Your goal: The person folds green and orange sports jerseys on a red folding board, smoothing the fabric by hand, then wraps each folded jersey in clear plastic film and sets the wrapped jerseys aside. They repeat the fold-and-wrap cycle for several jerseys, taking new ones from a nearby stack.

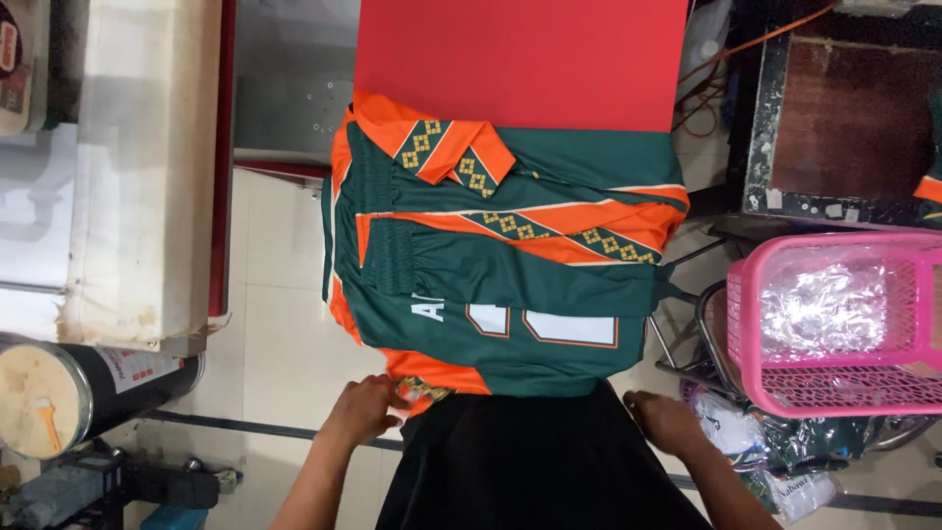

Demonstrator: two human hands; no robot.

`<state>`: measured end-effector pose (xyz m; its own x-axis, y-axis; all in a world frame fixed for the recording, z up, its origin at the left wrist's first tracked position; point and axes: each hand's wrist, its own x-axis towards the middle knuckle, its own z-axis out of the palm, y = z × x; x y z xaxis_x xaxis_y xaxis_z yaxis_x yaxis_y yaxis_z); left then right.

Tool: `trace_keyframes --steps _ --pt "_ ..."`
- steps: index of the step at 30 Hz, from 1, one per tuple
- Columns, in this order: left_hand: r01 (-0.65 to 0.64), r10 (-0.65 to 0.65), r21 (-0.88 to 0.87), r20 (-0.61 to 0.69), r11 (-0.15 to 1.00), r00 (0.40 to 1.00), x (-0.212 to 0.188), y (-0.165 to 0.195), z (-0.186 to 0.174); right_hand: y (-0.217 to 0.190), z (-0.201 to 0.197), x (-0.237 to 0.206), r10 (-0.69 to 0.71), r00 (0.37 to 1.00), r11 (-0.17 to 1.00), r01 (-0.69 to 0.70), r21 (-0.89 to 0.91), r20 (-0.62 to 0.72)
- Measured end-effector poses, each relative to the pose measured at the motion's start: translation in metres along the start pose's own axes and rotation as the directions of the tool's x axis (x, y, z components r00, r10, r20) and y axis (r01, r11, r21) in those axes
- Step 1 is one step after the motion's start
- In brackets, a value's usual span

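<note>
1. A folded green and orange knit sports jersey with diamond-patterned trim is lying on the flat red surface, overhanging its near edge.
2. Your left hand is pinching the jersey's orange hem, grip nearly closed.
3. Your right hand is resting just below the hem; its grip I cannot tell.
</note>
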<state>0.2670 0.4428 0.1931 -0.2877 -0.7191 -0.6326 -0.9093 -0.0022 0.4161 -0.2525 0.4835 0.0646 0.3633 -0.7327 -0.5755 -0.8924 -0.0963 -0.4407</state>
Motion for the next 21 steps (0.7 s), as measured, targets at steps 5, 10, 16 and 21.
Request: trace_keyframes --steps 5,10,16,21 --pt "-0.139 0.111 -0.322 -0.104 0.936 0.988 -0.001 0.014 -0.068 0.008 -0.069 0.033 0.418 0.767 0.905 -0.304 0.297 -0.486" --pt "-0.186 0.056 -0.115 -0.690 0.976 0.722 0.066 0.049 -0.154 -0.026 -0.184 0.088 0.171 0.480 0.930 0.208 0.302 -0.860" --pt "0.012 0.186 0.240 -0.780 0.971 0.597 0.172 0.055 -0.226 -0.050 -0.250 0.137 -0.082 0.404 0.973 0.232 0.015 -0.911" --pt "-0.385 -0.033 -0.414 -0.715 0.825 0.699 0.202 0.040 -0.275 -0.018 -0.304 0.136 0.076 0.386 0.959 0.223 0.172 -0.920"
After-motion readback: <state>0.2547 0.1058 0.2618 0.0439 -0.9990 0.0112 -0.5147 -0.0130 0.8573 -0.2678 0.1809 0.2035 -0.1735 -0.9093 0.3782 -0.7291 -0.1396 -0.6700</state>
